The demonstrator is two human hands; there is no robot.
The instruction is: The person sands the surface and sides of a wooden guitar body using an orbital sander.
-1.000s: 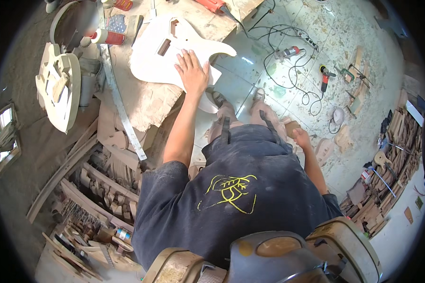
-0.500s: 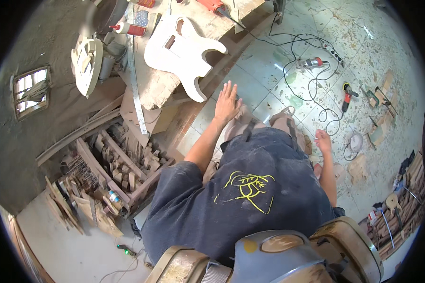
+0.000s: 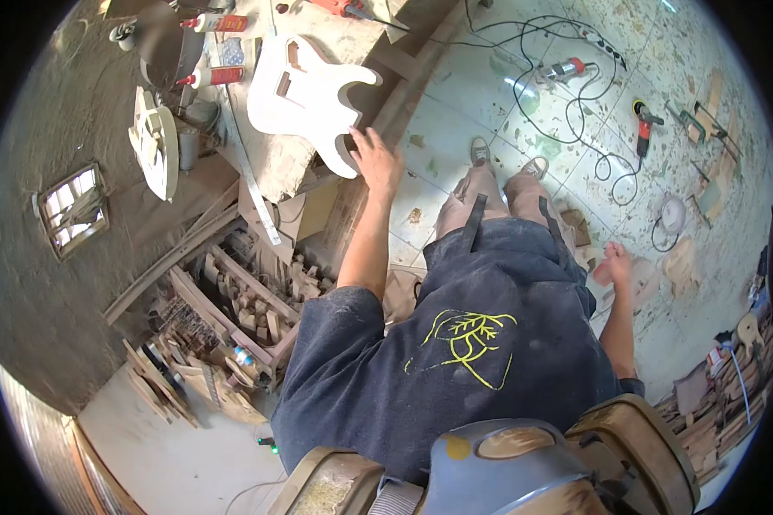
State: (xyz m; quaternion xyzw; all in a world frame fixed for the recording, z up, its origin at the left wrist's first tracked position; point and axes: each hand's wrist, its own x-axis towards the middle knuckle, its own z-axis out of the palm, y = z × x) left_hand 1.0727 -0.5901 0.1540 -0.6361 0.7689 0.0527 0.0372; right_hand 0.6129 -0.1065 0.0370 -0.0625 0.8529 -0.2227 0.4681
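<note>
White and flat, a guitar-shaped body [image 3: 305,99] lies on a sunlit wooden workbench [image 3: 285,167] ahead of me and to my left, two brown-walled cavities cut into its face and its two curved horns reaching past the bench's edge toward me. My left hand [image 3: 378,163] is stretched out at that near end, fingers parted and slightly bent, gripping nothing; the fingertips sit right at the body's edge, though I cannot tell whether they touch it. My right hand [image 3: 617,264] hangs low at my side above the littered floor [image 3: 455,103], fingers loosely curled (whether anything is tucked inside them, I cannot tell). Beyond the body, two white bottles with red labels, one nearer [image 3: 219,77] and one farther [image 3: 223,23], lie on their sides, and a long metal strip [image 3: 251,178] runs past the bench's left side. On the tiles to my right are a red-and-silver power tool [image 3: 565,69], a looping black cord [image 3: 580,129], a red tool with a yellow disc [image 3: 643,133] and a green clamp [image 3: 689,122]. Wood offcuts [image 3: 253,300] fill a rack to my left, below a small window [image 3: 75,209].
</note>
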